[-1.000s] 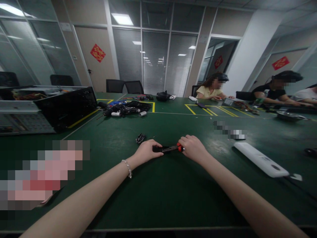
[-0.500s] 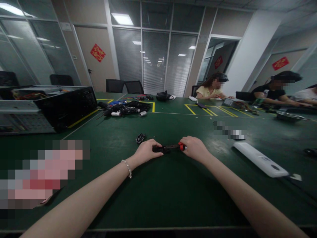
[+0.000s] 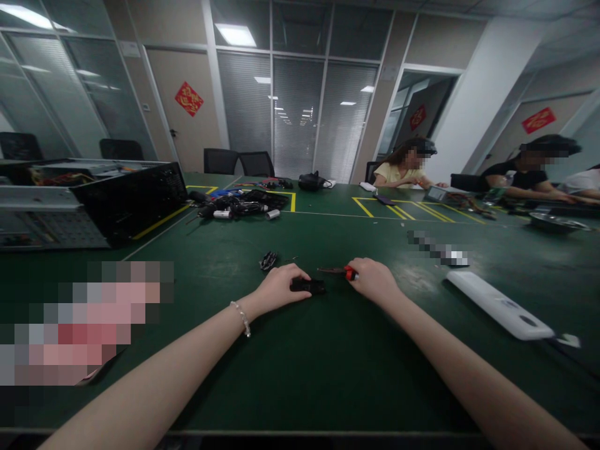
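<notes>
My left hand [image 3: 281,286] grips a small black plastic-looking part [image 3: 313,286] between thumb and fingers, low over the green table [image 3: 300,362]. What exactly the part is cannot be made out. Red-handled needle-nose pliers [image 3: 332,270] are in my right hand [image 3: 375,281], their thin jaws pointing left. The jaw tips sit just above and behind the black part, apart from it. Just beyond my left hand lies a small dark clump of pieces [image 3: 269,260], with a thin sliver beside it.
An opened black computer case [image 3: 135,203] stands at the left, beside a pile of cables and tools [image 3: 244,205]. A white power strip [image 3: 499,305] lies to the right. Blurred-out items lie at left and right. Several people sit at the far right, a metal bowl [image 3: 557,222] near them.
The pliers have come away from the black part, moving slightly up and right with my right hand. My left hand still holds the part. The view has shifted a little.
</notes>
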The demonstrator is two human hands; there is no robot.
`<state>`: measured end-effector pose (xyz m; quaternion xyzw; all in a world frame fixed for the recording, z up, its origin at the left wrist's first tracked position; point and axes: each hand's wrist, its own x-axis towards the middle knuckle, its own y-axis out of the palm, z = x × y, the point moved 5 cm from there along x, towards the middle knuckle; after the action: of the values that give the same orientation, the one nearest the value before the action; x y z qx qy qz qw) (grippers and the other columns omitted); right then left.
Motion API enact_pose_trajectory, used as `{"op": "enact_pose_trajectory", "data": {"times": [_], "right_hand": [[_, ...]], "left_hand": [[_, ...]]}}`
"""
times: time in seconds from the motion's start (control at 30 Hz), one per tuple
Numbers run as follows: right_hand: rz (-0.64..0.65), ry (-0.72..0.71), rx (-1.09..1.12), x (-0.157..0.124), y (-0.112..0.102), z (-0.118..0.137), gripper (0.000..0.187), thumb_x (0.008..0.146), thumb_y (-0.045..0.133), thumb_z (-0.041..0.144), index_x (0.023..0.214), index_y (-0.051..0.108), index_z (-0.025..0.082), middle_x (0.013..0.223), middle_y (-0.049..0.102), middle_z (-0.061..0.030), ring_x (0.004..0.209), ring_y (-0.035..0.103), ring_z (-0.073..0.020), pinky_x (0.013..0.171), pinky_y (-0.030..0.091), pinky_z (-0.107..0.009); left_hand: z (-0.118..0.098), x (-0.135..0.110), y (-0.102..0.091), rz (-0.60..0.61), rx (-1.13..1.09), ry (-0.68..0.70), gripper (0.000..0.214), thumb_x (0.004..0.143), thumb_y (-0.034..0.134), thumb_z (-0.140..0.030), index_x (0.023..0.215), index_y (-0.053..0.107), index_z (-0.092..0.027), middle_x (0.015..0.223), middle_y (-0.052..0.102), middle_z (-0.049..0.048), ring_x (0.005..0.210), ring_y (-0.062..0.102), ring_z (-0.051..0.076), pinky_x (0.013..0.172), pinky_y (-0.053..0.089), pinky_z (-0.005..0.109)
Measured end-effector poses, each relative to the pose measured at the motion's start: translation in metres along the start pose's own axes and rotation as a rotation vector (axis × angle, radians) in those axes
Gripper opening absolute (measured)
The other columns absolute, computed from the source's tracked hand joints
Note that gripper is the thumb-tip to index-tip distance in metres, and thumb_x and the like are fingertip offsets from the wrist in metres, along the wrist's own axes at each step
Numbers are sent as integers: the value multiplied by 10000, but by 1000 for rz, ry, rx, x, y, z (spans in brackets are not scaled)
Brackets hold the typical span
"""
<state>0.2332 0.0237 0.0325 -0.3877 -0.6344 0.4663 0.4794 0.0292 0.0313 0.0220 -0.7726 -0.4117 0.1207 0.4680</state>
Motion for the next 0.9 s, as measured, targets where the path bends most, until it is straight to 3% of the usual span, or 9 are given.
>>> {"op": "enact_pose_trajectory", "data": {"times": [0.43,0.7,0.9], "right_hand": [[-24,-8,-111,6,4,14,166,695,487,193,834,569,156,838,575,-63,758,508,-181,636,374,-280],[-43,-19,-98,7,3,14,276,685,497,180,956,546,155,950,544,-93,857,483,-205,753,347,-311],[-63,8,-48,9,3,14,292,687,488,174,974,542,160,957,541,-90,869,478,-202,756,343,-305]], "left_hand": [[2,1,2,11,27,45,336,710,581,-421,983,553,-227,957,526,16,817,516,165,685,400,268],[2,1,1,12,19,36,327,705,585,-417,976,556,-236,964,528,12,812,512,166,682,400,272],[1,0,0,-6,-12,11,332,696,589,-429,965,568,-234,962,520,17,791,502,161,664,406,268]]}}
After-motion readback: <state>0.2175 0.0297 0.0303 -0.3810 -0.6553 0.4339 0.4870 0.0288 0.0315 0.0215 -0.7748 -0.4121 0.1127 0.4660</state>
